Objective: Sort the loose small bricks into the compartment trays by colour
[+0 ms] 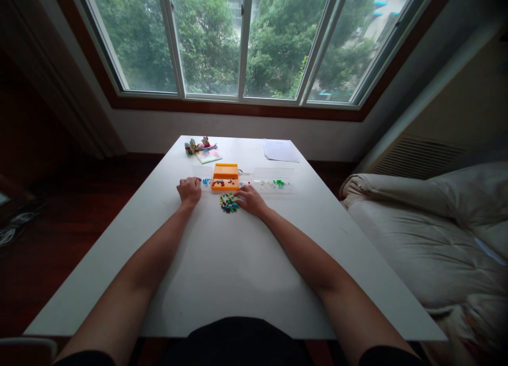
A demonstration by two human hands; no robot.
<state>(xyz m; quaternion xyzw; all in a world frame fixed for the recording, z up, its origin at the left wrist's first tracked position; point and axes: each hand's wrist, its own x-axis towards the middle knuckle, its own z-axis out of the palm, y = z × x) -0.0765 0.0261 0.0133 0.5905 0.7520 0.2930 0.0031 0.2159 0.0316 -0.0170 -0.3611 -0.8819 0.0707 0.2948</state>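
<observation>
A pile of small multicoloured bricks lies on the white table. My right hand reaches over the pile's right edge, fingers stretched and slightly apart, with nothing visible held. My left hand rests by the left end of a clear box holding blue pieces. Its fingers are curled in, and what they hold, if anything, is hidden. Between my hands, behind the pile, an open orange case contains dark brown pieces. To its right, a clear box holds green pieces, pale pieces and a red one.
Colourful small figures stand at the table's back left, beside a printed booklet. White paper sheets lie at the back right. A cushioned beige sofa flanks the table's right side. A window spans the wall beyond.
</observation>
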